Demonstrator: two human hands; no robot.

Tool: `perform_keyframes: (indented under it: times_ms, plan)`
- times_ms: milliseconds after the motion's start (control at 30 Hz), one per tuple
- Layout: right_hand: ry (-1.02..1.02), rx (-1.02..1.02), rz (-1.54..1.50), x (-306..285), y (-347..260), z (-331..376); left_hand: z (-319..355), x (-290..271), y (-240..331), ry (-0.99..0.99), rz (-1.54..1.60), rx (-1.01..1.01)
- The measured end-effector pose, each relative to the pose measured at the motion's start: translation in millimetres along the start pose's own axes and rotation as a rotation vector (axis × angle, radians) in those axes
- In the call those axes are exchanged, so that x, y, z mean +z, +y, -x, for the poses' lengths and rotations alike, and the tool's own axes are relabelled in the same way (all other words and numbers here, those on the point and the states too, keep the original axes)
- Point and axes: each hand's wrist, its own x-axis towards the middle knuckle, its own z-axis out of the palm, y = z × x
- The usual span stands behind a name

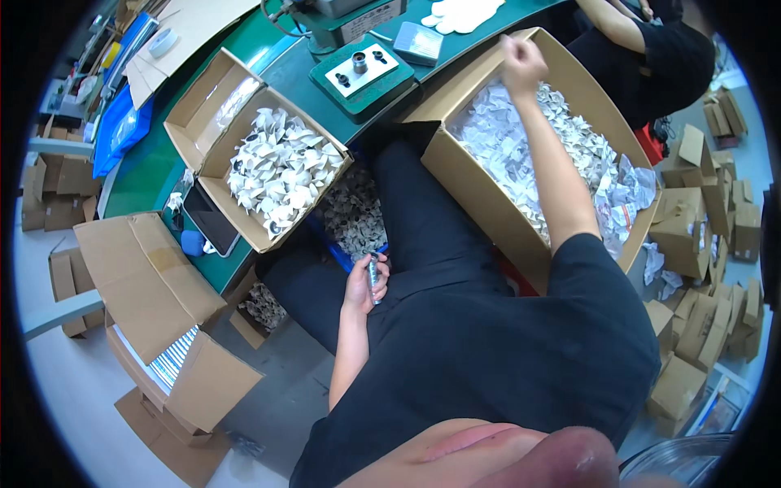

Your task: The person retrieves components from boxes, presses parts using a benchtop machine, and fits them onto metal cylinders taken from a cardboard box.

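Head view, looking down at a seated person in dark clothes. Just above the lap, the left hand (356, 288) has its fingers curled closed around one metal cylinder (373, 281), slim, silvery and shiny, standing nearly upright in the grip. The right hand (525, 67) is raised over the far end of a large open carton (470, 185) on the right; its fingers look bent inward, but they are small and blurred, so I cannot tell how tightly they close or whether they hold anything.

White curved pieces (579, 140), too many to count, heap in that carton beside crumpled clear bags (492, 146). One smaller open carton (231, 213) to the left holds more of them, and one blue bin (330, 246) between the legs holds greyish-white pieces.

Far ahead on the green bench (278, 80), one green block (381, 96) carries one pale plate (368, 80) with two black knobs (342, 80) and one upright metal collar (359, 62). One dark tablet (210, 218) lies left of the smaller carton.
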Motion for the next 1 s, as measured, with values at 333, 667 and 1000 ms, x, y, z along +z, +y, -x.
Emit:
perform_keyframes:
  times_ms: [333,667,1000]
  plan:
    - [-0.369,-0.019,0.643,-51,177,65,-16,2,5,0.108,-0.029,-0.026]
    - [-0.505,0.635,-0.665,-42,-17,-12,-19,-7,10,0.138,-0.054,0.002]
    - [-1.109,0.472,-0.687,85,-162,-7,-19,-9,7,0.127,-0.025,0.038]
